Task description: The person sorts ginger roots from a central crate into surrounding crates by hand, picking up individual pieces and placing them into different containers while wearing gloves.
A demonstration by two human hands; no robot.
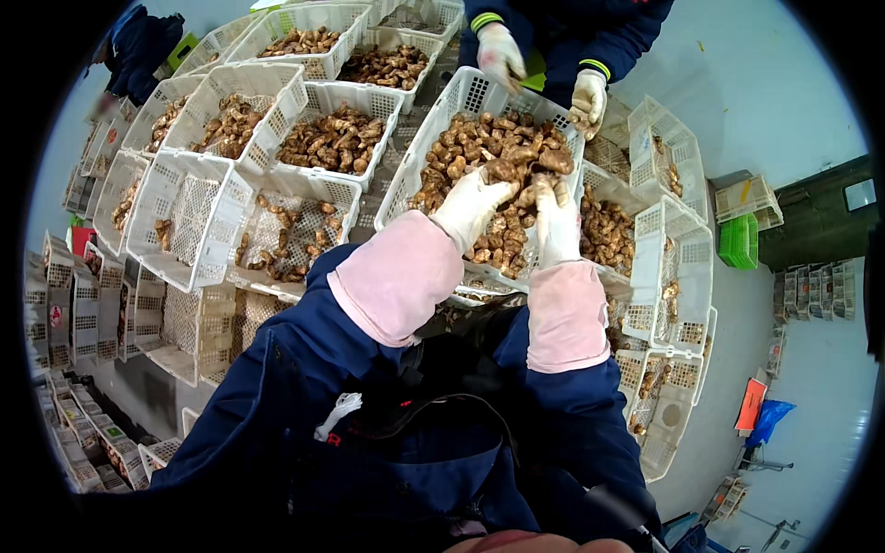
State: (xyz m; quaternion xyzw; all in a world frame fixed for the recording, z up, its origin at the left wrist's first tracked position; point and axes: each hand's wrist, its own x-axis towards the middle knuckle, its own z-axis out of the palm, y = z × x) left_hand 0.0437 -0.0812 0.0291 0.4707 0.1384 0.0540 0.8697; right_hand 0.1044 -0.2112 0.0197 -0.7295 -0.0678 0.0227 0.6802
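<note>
small red marking point(334, 440) on navy garment point(277, 396), red mark point(55, 317) on white crate point(60, 288), no lettering readable

The crate point(415, 166) is stiff, pale plastic, pierced with lattice openings and smooth along its rim. The mushrooms point(484, 143) have smooth, brown caps with a slight sheen; their stems look rougher and duller. The gloves point(466, 205) are matt white and creased, though whether cloth or rubber cannot be told. The cuffs point(396, 276) are soft, matt pink cloth, and the jacket point(277, 405) is dull navy cloth. The tassel point(339, 415) looks fibrous, like cord. The bag point(770, 421) is thin blue plastic, crinkled and glossy.
</note>
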